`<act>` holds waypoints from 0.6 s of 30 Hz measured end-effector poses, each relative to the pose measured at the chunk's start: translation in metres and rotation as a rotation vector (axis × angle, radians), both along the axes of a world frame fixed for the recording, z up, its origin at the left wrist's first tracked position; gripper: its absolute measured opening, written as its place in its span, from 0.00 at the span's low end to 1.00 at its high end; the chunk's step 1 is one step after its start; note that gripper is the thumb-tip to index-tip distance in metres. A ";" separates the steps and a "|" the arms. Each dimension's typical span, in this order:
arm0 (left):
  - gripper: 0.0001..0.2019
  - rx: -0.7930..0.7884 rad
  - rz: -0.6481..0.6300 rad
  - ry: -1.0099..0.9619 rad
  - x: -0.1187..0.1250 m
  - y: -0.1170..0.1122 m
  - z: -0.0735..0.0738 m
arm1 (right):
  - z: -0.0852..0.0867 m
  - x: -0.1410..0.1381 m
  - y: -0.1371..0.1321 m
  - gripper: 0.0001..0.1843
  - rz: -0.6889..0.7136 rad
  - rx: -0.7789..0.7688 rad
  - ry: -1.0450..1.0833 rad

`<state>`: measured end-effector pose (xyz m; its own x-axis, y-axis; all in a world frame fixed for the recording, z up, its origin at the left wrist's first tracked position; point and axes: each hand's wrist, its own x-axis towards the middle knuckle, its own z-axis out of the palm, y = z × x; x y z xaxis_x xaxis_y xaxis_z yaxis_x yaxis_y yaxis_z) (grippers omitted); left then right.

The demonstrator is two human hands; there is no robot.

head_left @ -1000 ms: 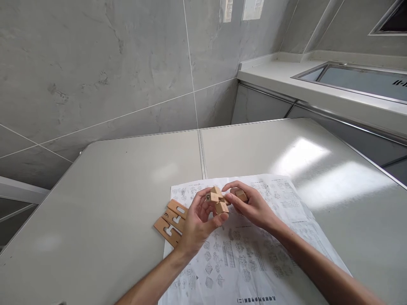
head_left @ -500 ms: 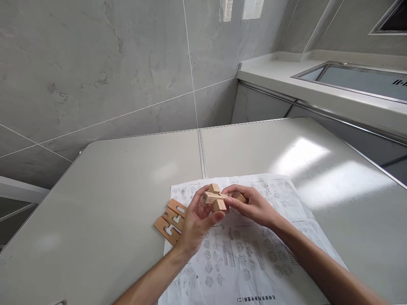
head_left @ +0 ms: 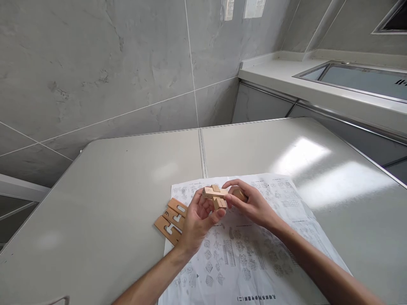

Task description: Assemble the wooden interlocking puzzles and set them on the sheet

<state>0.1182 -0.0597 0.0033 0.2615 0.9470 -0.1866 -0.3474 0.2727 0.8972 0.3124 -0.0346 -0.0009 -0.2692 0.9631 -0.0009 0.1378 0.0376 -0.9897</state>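
Observation:
Both hands hold a wooden burr puzzle, pale bars crossing one another, above a printed sheet. My left hand is closed around its near and left side, thumb against the lower bar. With thumb and fingers, my right hand grips the right end of the long bar. Another wooden piece, darker in tone, shows behind the right fingers; whether it is held or lies on the sheet I cannot tell. Left of my left hand lie flat wooden pieces with cut-out slots, partly covered by the hand.
The sheet carries rows of small puzzle diagrams and lies on a light folding table with a centre seam. A grey tiled wall rises beyond it. To the right stands a white counter with a glass-topped inset.
The puzzle has tilted slightly in my hands, so the long bar shows more of its top face. My right fingers have shifted a little on the bar.

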 end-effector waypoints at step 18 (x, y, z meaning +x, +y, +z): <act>0.25 -0.075 0.040 -0.050 -0.002 0.004 -0.001 | 0.001 0.007 0.007 0.25 -0.162 -0.212 0.363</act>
<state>0.1165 -0.0557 0.0028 0.2343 0.9407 -0.2454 -0.4035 0.3237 0.8558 0.3197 -0.0273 0.0001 -0.1342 0.9816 -0.1360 -0.2320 -0.1645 -0.9587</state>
